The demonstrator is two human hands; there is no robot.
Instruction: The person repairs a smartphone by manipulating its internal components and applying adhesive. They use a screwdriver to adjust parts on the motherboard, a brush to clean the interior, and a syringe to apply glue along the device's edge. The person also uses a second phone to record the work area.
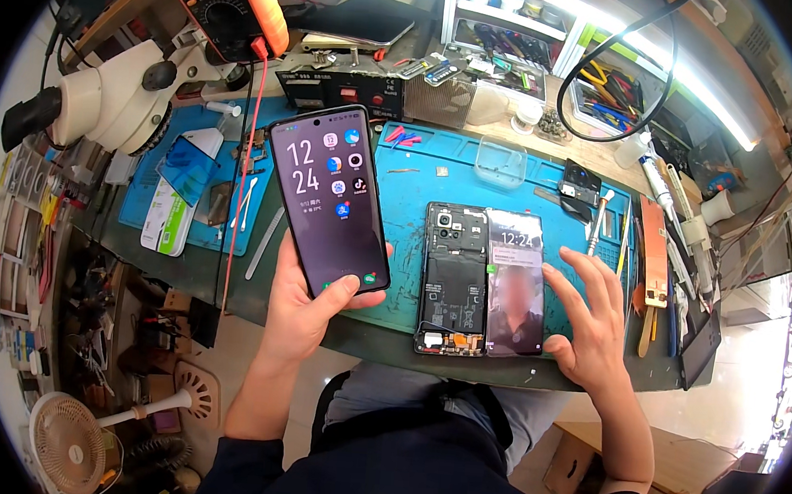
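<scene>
Centre frame, the left hand (305,300) clamps a lit phone (330,210) between thumb and fingers; right of centre, the right hand (595,330), fingers apart, meets or nears a lit screen (513,315) beside an opened phone (453,283) — contact unclear. Seemingly a screen check — next needs light taps.

A phone (326,201) hides part of the left hand (301,318), a blur covers the middle of another screen (511,336), and the top edge crops an orange meter (217,16).
</scene>
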